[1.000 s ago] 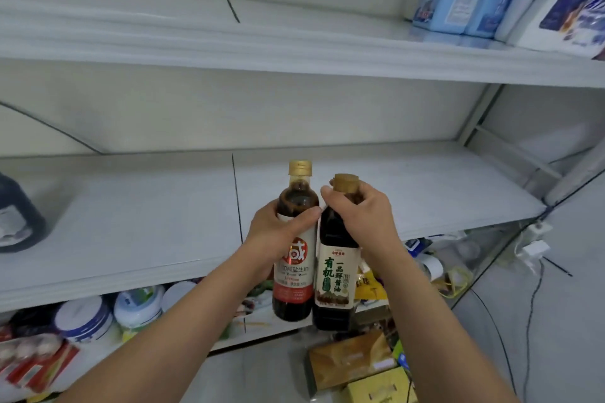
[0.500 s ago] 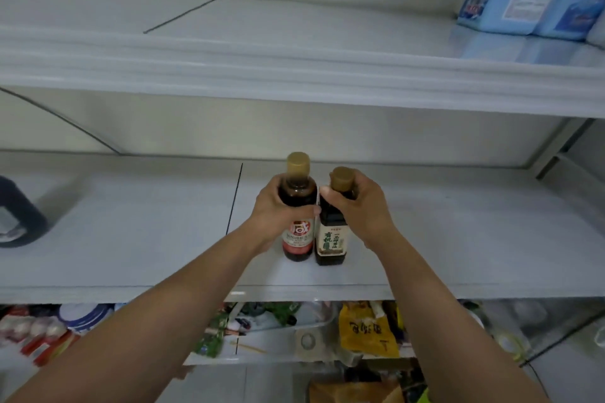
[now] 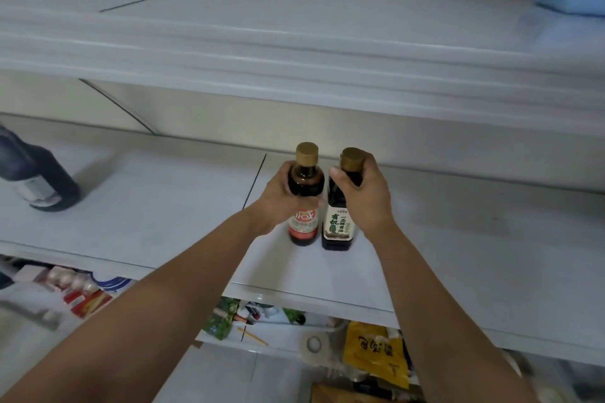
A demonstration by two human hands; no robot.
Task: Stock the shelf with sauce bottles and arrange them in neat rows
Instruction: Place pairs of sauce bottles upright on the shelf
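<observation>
Both sauce bottles stand upright on the middle shelf (image 3: pixel 147 206), just beside each other. We log the left hand (image 3: pixel 281 199) wrapped round the shoulder of the red-label bottle (image 3: pixel 303 222), and the right hand (image 3: pixel 366 196) gripping the neck of the cream-label bottle (image 3: pixel 339 226). The upper shelf (image 3: pixel 294 52) overhangs the caps. A large dark bottle (image 3: pixel 39 180) stands well apart at far left. A yellow packet (image 3: pixel 376 350) and a tape roll (image 3: pixel 314 344) lie on the shelf below.

The pale middle shelf (image 3: pixel 147 206) carries a red-label bottle (image 3: pixel 302 224) and a beige-label bottle (image 3: pixel 338 229), 2 upright side by side near its front edge, just right of a panel seam (image 3: pixel 255 180). A dark bottle (image 3: pixel 42 183) stands at its left edge.
</observation>
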